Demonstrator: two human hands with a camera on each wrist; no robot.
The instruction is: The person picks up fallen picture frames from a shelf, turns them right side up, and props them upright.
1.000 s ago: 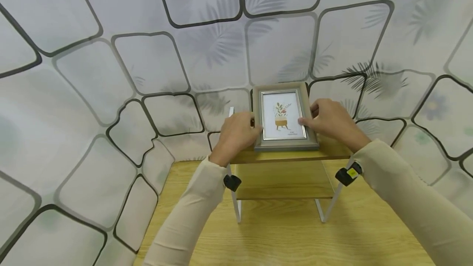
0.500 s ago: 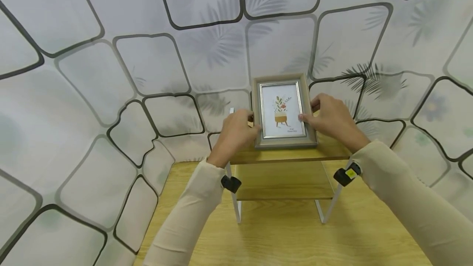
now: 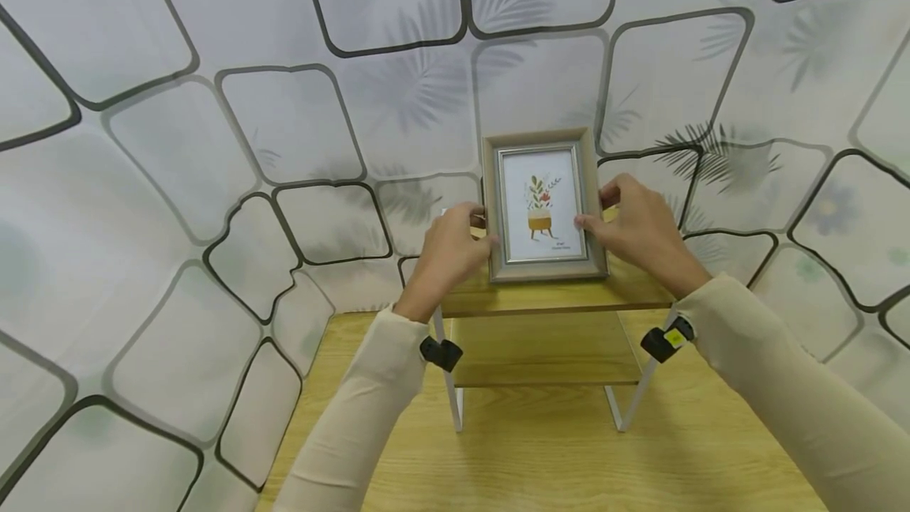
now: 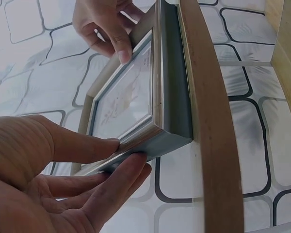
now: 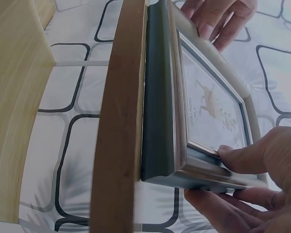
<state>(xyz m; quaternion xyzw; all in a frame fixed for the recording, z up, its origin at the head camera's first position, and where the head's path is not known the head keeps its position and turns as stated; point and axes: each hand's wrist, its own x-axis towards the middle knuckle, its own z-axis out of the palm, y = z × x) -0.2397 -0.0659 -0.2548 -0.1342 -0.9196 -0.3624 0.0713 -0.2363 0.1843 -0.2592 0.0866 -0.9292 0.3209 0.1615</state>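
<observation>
A picture frame (image 3: pixel 596 255) with a grey-beige border and a silver inner edge leans back over a small wooden side table (image 3: pixel 465 303), its bottom edge at the tabletop. The print inside shows a plant in an orange pot on legs. My left hand (image 3: pixel 453 246) pinches the frame's left side, thumb on the front border and fingers along the edge, as the left wrist view shows. On the other side my right hand (image 3: pixel 637 226) pinches it too, its thumb (image 5: pixel 240 158) over the inner edge and its fingers beneath.
The side table has a lower shelf (image 3: pixel 543 346) and white metal legs (image 3: pixel 648 382). Behind it hangs a pale curtain-like wall (image 3: pixel 398 109) with rounded outlines and leaf prints, which also runs along the left. Wood-look flooring (image 3: pixel 540 464) lies around the legs.
The frame's top edge has risen and tipped up from nearly flat, while its bottom edge stays at the tabletop. Both hands have moved up slightly with it.
</observation>
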